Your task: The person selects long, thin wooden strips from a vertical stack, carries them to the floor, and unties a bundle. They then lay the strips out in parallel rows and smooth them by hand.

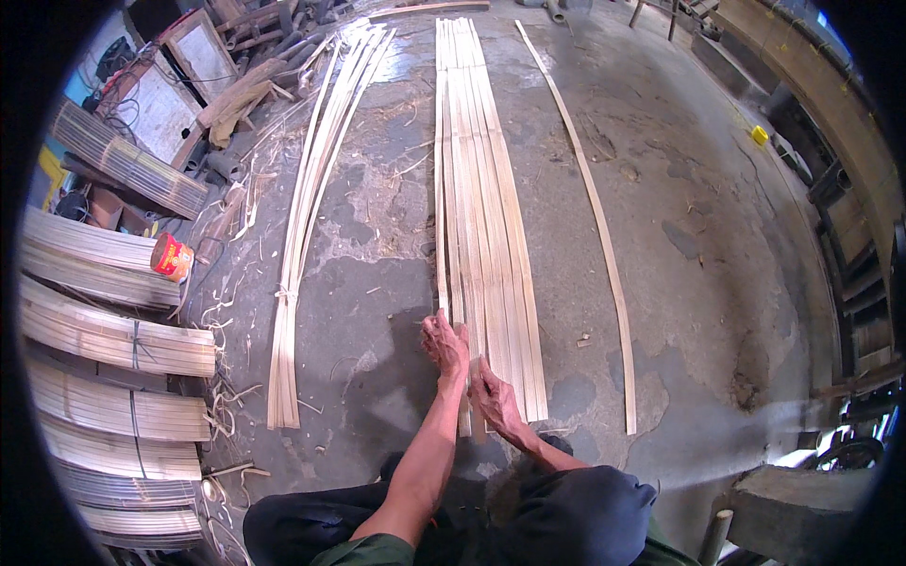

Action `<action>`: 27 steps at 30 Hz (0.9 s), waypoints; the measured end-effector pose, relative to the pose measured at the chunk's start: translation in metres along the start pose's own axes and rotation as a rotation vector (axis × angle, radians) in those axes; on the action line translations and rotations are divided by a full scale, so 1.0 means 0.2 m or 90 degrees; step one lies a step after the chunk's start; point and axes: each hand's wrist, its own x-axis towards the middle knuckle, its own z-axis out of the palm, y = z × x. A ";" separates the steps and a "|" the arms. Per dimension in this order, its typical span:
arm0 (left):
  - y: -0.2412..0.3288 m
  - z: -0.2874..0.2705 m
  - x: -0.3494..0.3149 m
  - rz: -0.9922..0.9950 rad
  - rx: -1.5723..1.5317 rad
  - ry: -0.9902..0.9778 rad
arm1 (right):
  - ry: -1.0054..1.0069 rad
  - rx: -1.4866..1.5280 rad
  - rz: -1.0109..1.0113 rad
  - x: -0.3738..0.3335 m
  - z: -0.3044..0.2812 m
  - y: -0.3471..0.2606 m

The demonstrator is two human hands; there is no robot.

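Long pale bamboo strips (491,217) lie side by side on the floor before me, running away from my knees in a flat band. At the near left edge of this band, my left hand (445,344) is closed, its fingers curled round the end part of a narrow bamboo strip (441,236). My right hand (497,396) is just to the right and nearer to me, fingers pressed together against a darker, brownish flat strip (478,415). Its fingertips are partly hidden among the strip ends.
A tied bundle of strips (300,255) lies to the left, a single strip (604,226) to the right. Stacked strip bundles (123,340) line the far left, with a red-and-orange tin (172,258) on them. A concrete block (793,509) stands at lower right.
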 end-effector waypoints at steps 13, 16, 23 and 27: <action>0.24 -0.33 0.23 -0.225 -1.092 -0.392 | -0.011 -0.080 -0.171 -0.04 -0.02 0.07; 0.07 -0.21 0.26 -0.212 -0.807 -0.191 | -0.035 -0.129 -0.184 -0.03 0.05 0.06; -0.23 -0.06 0.23 -0.189 -0.367 0.027 | -0.018 -0.362 -0.335 0.03 0.11 0.39; -0.45 -0.12 0.25 -0.114 -0.079 0.161 | -0.096 -0.299 -0.125 0.04 0.15 0.11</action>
